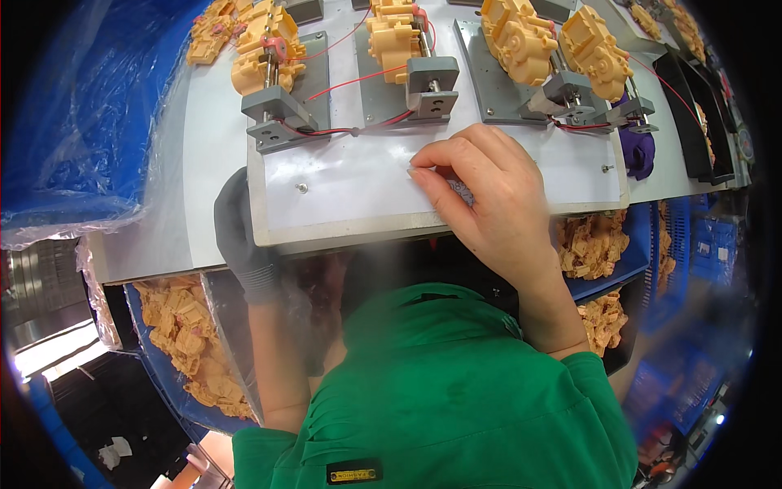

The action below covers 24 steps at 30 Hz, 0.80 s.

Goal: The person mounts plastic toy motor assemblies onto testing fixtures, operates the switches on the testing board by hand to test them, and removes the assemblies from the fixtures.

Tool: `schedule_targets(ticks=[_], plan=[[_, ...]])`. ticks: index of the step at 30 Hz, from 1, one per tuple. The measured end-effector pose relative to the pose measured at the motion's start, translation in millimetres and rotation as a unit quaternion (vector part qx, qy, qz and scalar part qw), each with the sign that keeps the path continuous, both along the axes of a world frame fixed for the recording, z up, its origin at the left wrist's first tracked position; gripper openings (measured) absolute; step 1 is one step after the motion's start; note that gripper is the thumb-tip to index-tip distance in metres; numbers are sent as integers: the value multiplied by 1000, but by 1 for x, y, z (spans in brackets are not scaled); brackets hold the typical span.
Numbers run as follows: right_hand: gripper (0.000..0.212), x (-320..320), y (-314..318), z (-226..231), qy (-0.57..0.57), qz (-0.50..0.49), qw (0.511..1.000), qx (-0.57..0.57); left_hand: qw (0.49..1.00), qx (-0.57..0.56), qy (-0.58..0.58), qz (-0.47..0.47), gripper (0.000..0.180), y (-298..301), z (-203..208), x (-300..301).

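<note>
My right hand (493, 191), bare, is over the white-topped board (366, 191), with thumb and forefinger tips pressed together. Something small and shiny shows in the curl of its palm, too small to name. My left hand (238, 224), in a dark grey glove, lies against the board's left edge; its fingers are mostly hidden. Along the board's far side stand grey metal fixtures (432, 85) with clamp blocks. Yellow plastic gear housings (515, 41) rest on them, with red wires (358, 79) running between. A loose screw (302, 188) or stud sits at the board's left, another (606, 169) at its right.
Blue plastic sheeting (73, 114) covers the far left. Bins of yellow plastic parts stand below the table at left (191, 342) and right (593, 244). A purple cloth-like item (638, 153) and a black tray (688, 122) lie right of the board.
</note>
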State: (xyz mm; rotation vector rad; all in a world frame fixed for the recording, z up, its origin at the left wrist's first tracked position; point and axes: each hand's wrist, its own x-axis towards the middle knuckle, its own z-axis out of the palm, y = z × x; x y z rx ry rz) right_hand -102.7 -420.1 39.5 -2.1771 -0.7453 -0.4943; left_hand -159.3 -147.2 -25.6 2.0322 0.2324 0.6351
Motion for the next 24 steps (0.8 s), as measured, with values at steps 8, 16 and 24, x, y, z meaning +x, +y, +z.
schedule_targets(ticks=[8,16,24], plan=[[13,1,-2,1,-4,17,1000,-7,1000,8,3,7,41,-1,0,0],[14,1,-2,4,-2,25,999,-23,999,30,18,-6,41,-1,3,-1],[15,1,-2,3,0,26,1000,-17,1000,18,14,-6,42,0,1,-1]])
